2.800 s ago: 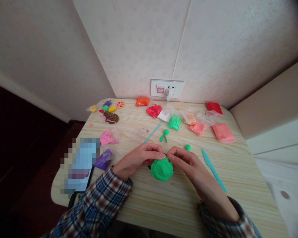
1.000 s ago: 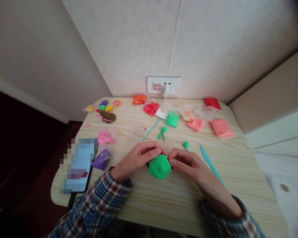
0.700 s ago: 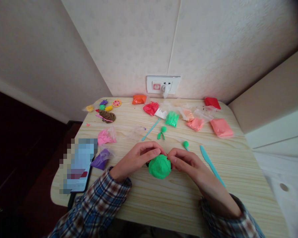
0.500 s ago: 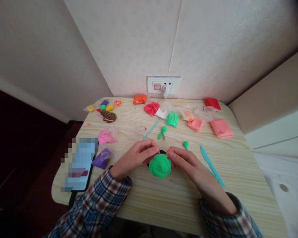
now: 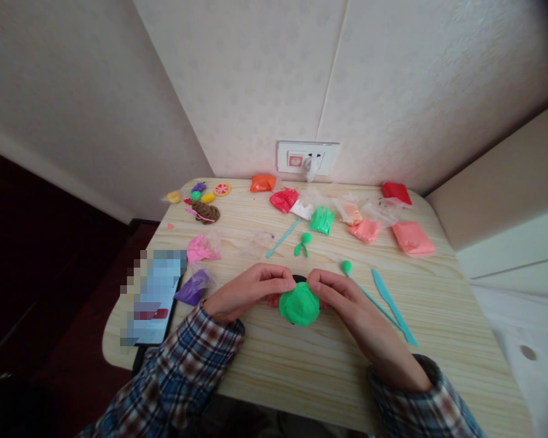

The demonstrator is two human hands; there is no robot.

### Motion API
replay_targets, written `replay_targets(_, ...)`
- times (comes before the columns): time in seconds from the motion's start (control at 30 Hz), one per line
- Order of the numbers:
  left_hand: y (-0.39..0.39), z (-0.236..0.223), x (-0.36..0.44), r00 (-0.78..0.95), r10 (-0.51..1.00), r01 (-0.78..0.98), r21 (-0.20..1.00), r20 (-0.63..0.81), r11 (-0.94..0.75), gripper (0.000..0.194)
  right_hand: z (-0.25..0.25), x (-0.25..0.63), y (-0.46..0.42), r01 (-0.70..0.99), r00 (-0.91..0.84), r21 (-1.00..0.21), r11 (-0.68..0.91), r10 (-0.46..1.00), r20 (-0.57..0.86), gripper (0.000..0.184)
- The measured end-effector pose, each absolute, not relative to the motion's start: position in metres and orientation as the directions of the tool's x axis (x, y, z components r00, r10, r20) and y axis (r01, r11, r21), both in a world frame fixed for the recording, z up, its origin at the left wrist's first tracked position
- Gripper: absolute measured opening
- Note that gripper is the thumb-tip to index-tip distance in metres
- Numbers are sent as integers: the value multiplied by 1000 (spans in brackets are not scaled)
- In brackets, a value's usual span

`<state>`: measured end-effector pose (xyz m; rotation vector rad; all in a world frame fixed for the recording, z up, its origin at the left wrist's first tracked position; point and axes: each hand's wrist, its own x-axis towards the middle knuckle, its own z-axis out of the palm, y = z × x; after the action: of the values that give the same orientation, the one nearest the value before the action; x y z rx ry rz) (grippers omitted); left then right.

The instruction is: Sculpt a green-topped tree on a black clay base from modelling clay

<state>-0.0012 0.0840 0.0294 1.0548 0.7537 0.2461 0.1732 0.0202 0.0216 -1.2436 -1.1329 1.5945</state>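
Between my hands is a rounded piece of bright green modelling clay [image 5: 300,305], with something black showing behind its top edge. My left hand [image 5: 261,286] pinches the clay's upper left edge between thumb and fingers. On the opposite side, my right hand [image 5: 340,295] grips the upper right edge the same way. Its underside and the far fingertips are hidden. Just beyond lies a small green clay piece with a ball and two leaf shapes [image 5: 304,243]. A green clay ball [image 5: 346,266] sits on the end of a thin blue tool near my right hand.
A blue plastic knife [image 5: 393,304] lies right of my right hand. Bags of clay in purple [image 5: 193,288], pink [image 5: 201,248], green [image 5: 322,220] and other colours are spread around. A phone [image 5: 158,298] rests at the left edge. Small clay figures [image 5: 204,212] stand at the back left.
The whole view has shifted slightly to the right. My fingers have moved a little along the green clay's upper edge, and both hands keep hold of it.
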Motion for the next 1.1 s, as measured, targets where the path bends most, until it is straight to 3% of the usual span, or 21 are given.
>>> replay_targets(0.5, 83, 28, -1, 751, 481, 205, 853, -451, 480, 30, 16, 170, 20, -60, -178, -958, -280, 947, -266, 29)
replay_targets(0.77, 80, 32, -2, 704, 579, 174, 890, -411, 421, 44, 15, 179, 16, 134, -74, -980, -148, 984, -159, 35)
replay_targets(0.97, 48, 50, -29, 287, 941, 20, 984, -177, 178, 25, -7, 196, 3, 391, 131, -919, -52, 991, 0, 31)
replay_targets(1.03, 33, 52, -41, 208, 974, 117, 991, -89, 66, 19, -13, 198, -3, 477, 160, -879, -4, 984, 82, 26)
replay_targets(1.1, 17, 49, -51, 196, 980, 320, 943, 29, -92, 16, -16, 197, -11, 550, 150, -832, 74, 971, 185, 23)
